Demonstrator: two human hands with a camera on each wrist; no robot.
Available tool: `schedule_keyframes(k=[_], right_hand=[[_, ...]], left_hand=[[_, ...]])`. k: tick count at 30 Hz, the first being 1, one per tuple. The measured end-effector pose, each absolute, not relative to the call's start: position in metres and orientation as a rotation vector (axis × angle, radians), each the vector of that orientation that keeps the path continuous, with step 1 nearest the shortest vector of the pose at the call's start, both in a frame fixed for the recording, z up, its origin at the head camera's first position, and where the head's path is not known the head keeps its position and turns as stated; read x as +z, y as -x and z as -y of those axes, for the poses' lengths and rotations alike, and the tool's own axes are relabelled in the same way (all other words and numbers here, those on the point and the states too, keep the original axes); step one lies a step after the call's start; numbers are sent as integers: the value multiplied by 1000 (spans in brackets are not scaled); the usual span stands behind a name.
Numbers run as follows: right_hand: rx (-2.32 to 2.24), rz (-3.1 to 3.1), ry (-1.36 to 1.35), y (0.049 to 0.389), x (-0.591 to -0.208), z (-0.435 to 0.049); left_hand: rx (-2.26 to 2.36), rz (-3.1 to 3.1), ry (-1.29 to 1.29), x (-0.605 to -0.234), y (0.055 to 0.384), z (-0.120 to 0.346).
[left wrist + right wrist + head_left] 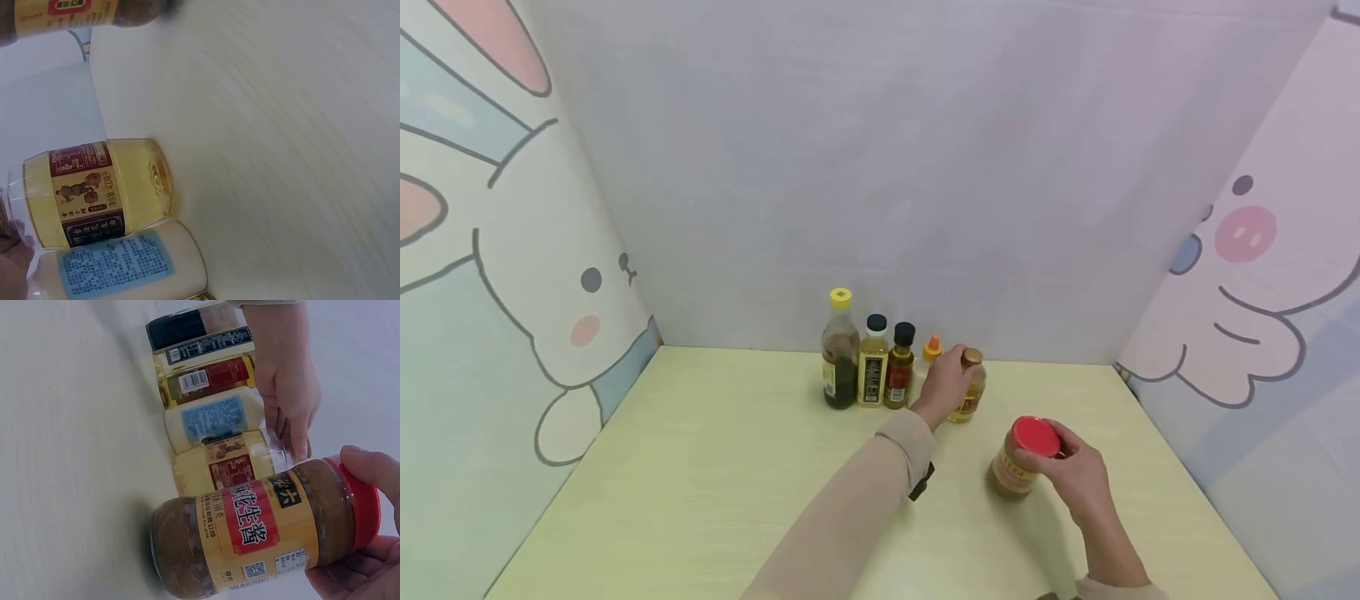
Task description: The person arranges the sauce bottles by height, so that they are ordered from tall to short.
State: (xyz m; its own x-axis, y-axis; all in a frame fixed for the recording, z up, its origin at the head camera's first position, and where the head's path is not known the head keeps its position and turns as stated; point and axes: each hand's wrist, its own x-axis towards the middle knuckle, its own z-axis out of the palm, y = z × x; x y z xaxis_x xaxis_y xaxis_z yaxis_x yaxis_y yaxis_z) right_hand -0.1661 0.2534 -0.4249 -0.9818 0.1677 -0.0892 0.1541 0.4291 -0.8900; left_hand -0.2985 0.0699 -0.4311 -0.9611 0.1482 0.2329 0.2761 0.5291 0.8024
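My left hand (947, 388) pinches the gold-capped neck of a small bottle of yellow oil (137, 187), upright on the table at the right end of a row of bottles. By its lid, my right hand (1081, 479) holds a jar of brown peanut butter (250, 534), with the thumb and fingers round the red lid (1036, 437). The jar is slightly tilted, in front and to the right of the oil; I cannot tell whether its base touches the table. Beside the oil is a white squeeze bottle (215, 419) with an orange cap, partly behind my left hand in the head view.
Further left in the row stand a dark red-labelled bottle (899, 371), a clear oil bottle (872, 371) with a black cap, and a tall dark bottle (840, 358) with a yellow cap. The pale table (700, 467) ends at a white back wall (887, 167); printed cartoon panels flank it.
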Motion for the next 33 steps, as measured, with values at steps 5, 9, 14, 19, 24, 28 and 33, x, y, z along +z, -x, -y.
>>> schedule_keyframes(k=[5,9,14,19,24,28,33], right_hand=[[1635,2636,318,179,-420,-254],[1632,2624,324,191,-418,-252],[1668,2597,342,206,-418,-250],[1680,2573,347,222,-420,-249],[1665,2551,345,238,-423,-248],[1629,2542,337,249,-426,-248],[1612,2526,340,261,-427,-245]], left_hand=[[-1411,2628,357,-433,300,-71],[-1446,2636,333,-434,300,-72],[-1458,2642,311,-434,302,-74],[-1436,2644,315,-434,302,-73],[-1431,2639,326,-433,300,-72],[-1427,2632,343,-433,299,-71],[-1423,2626,350,-436,301,-71]])
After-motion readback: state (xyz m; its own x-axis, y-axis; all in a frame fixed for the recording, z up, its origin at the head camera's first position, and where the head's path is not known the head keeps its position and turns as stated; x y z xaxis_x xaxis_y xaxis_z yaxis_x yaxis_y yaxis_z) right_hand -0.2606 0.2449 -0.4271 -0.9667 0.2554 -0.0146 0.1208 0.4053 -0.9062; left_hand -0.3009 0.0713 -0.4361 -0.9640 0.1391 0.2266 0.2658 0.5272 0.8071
